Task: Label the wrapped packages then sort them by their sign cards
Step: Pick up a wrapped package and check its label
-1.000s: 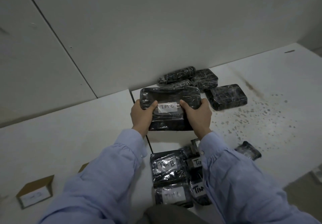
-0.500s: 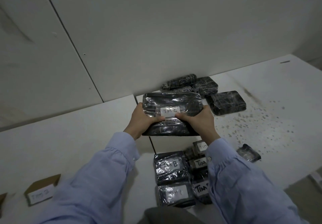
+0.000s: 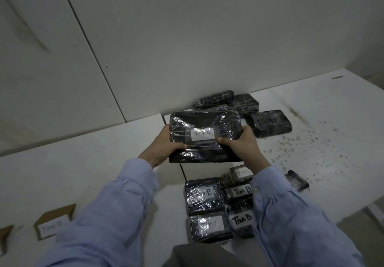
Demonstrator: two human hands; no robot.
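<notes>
My left hand (image 3: 166, 146) and right hand (image 3: 243, 146) both grip the TIM C package (image 3: 204, 135) by its sides. Unlabelled packages (image 3: 270, 123) lie just beyond it; labelled packages (image 3: 204, 196) sit nearer me on the tabletop (image 3: 83, 173).

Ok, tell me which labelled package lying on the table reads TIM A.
The small package tucked against the right sleeve, farthest back in the labelled group. The others near it read TIM B or TIM C.
</notes>
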